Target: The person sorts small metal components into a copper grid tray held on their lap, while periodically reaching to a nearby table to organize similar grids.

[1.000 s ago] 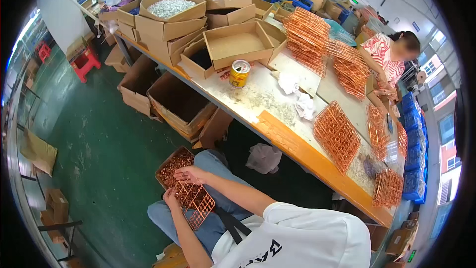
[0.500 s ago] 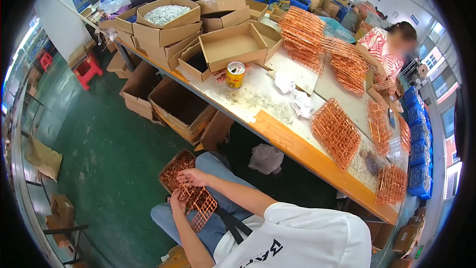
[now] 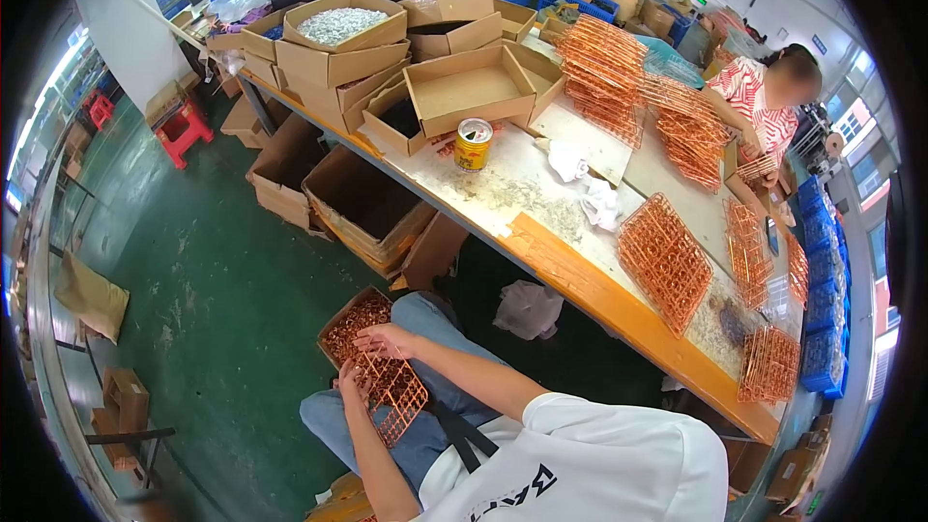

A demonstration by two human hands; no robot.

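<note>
Presently, person [image 3: 599,454] is seated on near side of table [image 3: 561,261], w/ copper-col. grid [image 3: 406,396] lying aslant over lap [image 3: 329,418], far end at box [image 3: 328,355] of small copper parts [image 3: 363,313]. R hand [image 3: 389,340]: fingers extended across grid's far end, apparently in contact. L hand [image 3: 354,383]: fingers curled at grid's left edge, poss. grasping; cannot tell for certain whether either is clenched. Step in hand, in my judgement: finger work at grid's far end, beside box. Next move would call for L hand steadying frame, R fingers working betw. bars w/o bending them. Obs. limits: fingertips blend w/ grid & parts, same col.; grid's underside n/v; part of box hidden behind hands and grid; co-worker's hands [image 3: 750,148], far right, too small to judge.
</note>
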